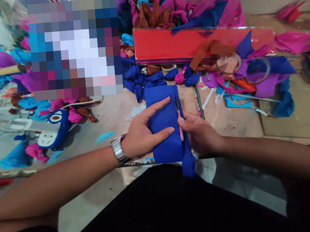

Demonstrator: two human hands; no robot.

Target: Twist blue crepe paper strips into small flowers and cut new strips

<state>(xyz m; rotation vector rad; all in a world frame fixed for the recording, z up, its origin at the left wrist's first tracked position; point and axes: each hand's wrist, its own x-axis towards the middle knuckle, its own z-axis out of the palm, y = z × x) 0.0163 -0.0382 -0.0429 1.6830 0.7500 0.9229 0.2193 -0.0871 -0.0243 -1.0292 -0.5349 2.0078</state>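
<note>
A folded blue sheet, like crepe paper (164,147), is held at the table's front edge. My left hand (141,131) grips it from the left, thumb and index finger stretched over the top and the other fingers hidden beneath. In my right hand (201,128) is a slim pink-handled knife (180,123), its dark blade pointing away from me along the sheet's right side. The right thumb presses on the handle. A narrow blue strip (189,165) runs down that side and hangs over the table edge.
Small blue bundles (152,78) lie just beyond the sheet. Behind them is a red pack in clear wrap (165,45). Tape rolls (228,63) and coloured scraps are at right. A blue-and-white power strip (51,133) with cables sits left. A pixelated patch hides the upper left.
</note>
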